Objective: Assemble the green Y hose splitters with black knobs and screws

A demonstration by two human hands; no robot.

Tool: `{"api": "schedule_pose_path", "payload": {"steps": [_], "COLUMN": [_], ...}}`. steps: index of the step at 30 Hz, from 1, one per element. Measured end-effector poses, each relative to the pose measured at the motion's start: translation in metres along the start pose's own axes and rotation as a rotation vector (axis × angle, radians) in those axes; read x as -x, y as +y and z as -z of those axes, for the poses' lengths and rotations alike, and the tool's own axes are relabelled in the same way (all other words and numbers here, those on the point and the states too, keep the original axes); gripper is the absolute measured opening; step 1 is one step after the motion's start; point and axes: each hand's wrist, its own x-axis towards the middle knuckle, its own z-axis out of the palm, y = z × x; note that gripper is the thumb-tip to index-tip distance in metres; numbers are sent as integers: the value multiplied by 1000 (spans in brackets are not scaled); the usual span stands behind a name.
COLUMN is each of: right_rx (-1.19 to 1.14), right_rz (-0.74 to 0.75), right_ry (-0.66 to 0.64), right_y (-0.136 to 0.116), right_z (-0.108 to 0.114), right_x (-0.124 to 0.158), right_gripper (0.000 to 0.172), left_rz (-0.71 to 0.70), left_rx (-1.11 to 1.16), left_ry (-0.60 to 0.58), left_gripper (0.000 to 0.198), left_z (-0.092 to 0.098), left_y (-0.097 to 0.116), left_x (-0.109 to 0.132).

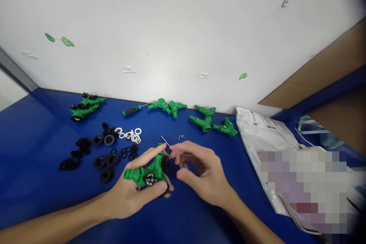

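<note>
A person's left hand (126,200) grips a green fitting (157,166) above a blue desk (177,225), thumb near its black knob (151,179), as the right hand (210,173), fingers curled, holds a thin metal rod (165,141) close by. Black rings (99,162) and white washers (136,138) lie to the left; a screwdriver (132,110) and more fittings (204,123) line the wall (171,26).

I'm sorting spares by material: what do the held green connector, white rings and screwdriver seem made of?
Green connector: probably plastic, satin, given its uniform colour and soft highlights. White rings: matte-looking, evenly white, perhaps plastic or rubber; too small to tell. Screwdriver: slim grey shaft suggests metal; smooth two-tone handle suggests plastic.
</note>
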Motion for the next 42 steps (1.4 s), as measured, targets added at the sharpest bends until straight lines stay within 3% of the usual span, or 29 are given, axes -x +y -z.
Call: {"api": "schedule_pose_path", "payload": {"steps": [4, 7, 11, 14, 18, 21, 24, 32, 35, 38, 42], "right_rx": [15, 35, 240, 514, 788, 836, 823, 683, 426, 114, -4], "right_rz": [-68, -37, 8, 6, -174, -264, -270, -244, -233, -170, -21], "right_ry": [278, 330, 261, 125, -83, -115, -109, -58, 19, 69, 131], "right_y": [1, 14, 32, 39, 45, 48, 49, 41, 26, 7, -9], "right_z": [23, 36, 50, 60, 64, 60, 55, 53, 42, 23, 0], "right_x": [-8, -9, -5, -5, -7, -10, -13, -16, -11, -5, 1], "right_gripper": [21, 12, 25, 28, 22, 19, 11, 18, 23, 14, 7], "left_rz": [-1, -13, -5, 19, 33, 37, 52, 62, 55, 51, 74], "left_rx": [106, 150, 153, 148, 129, 118, 133, 134, 118, 94, 86], "left_ry": [60, 66, 47, 81, 84, 57, 63, -3, 0, 9, 26], "left_gripper": [60, 57, 56, 55, 54, 55, 57, 58, 57, 48, 44], "left_z": [3, 4, 2, 0, 1, 1, 0, 1, 1, 0, -4], "left_y": [1, 0, 1, 3, 2, 1, 1, -2, -4, -3, -1], "left_x": [-1, -3, -3, -3, -2, -2, -2, 0, 0, -1, -2]}}
